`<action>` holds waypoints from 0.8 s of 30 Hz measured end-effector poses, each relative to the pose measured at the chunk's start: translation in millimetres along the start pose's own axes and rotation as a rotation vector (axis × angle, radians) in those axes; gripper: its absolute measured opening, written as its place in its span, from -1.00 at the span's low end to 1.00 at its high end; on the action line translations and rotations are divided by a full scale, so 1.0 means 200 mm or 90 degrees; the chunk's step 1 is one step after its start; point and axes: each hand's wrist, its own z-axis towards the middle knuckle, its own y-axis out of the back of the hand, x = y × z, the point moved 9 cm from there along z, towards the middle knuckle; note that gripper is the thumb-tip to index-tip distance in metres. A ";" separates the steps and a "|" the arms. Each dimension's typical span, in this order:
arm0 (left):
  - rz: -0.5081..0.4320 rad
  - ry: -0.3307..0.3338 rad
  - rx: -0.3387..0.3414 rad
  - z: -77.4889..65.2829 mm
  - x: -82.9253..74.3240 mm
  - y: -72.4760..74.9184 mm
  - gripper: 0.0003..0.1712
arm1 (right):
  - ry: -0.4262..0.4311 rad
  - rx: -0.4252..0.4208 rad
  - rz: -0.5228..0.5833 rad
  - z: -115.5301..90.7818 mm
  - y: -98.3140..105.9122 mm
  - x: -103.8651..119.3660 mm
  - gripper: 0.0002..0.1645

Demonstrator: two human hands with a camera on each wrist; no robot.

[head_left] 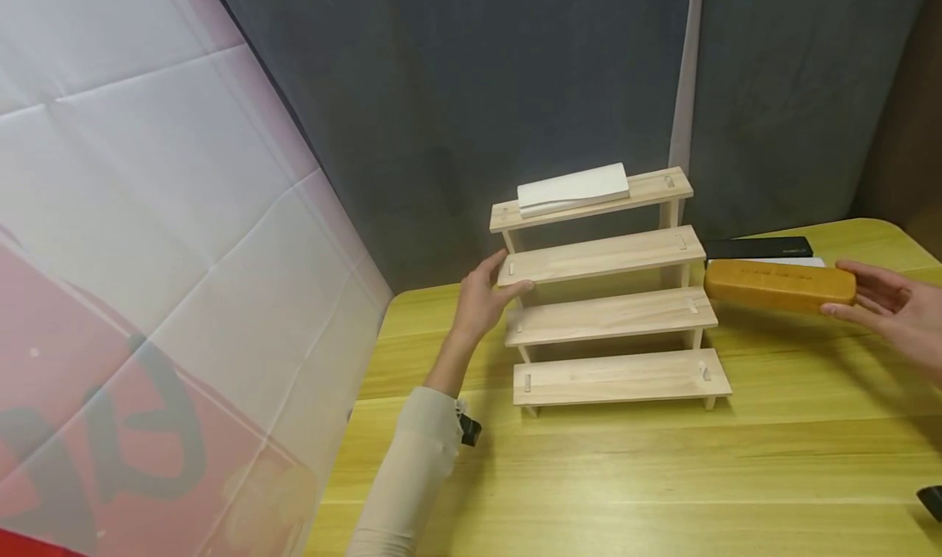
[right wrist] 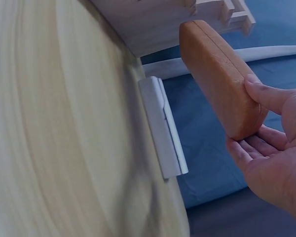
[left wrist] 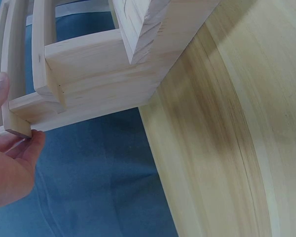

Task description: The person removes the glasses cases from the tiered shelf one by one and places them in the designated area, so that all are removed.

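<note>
A light wooden four-step display rack (head_left: 611, 320) stands on the table. My left hand (head_left: 482, 299) grips the left end of its second board from the top, thumb above and fingers beneath; the left wrist view shows this hand (left wrist: 12, 163) at the board's end. To the right of the rack, my right hand (head_left: 908, 312) holds an orange-brown oblong case (head_left: 780, 285) by its right end. Lettering runs along the case, and a seam shows on this case (right wrist: 219, 74) in the right wrist view, where it is held above the table surface.
A folded white item (head_left: 574, 190) lies on the rack's top board. Behind the held case are a black box (head_left: 758, 248) and a white case (right wrist: 163, 128) near the table's back edge. Dark curtain (head_left: 471, 115) hangs behind; a printed cloth panel (head_left: 184, 213) stands at left.
</note>
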 end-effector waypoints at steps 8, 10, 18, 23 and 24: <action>-0.004 -0.008 -0.004 0.00 0.00 0.00 -0.01 | -0.042 0.022 -0.026 0.03 0.00 -0.12 -0.30; -0.001 -0.007 -0.004 0.00 0.00 0.00 -0.01 | -0.070 0.043 -0.093 0.03 -0.01 -0.17 -0.22; -0.003 -0.010 -0.007 -0.02 0.01 0.00 -0.01 | -0.120 0.113 -0.186 0.03 -0.05 -0.28 0.05; -0.010 -0.015 -0.008 -0.01 0.00 0.01 -0.02 | -0.099 0.144 -0.207 0.06 -0.07 -0.28 -0.03; -0.009 -0.015 -0.007 -0.01 0.00 0.01 -0.02 | -0.091 0.149 -0.213 0.06 -0.07 -0.28 -0.05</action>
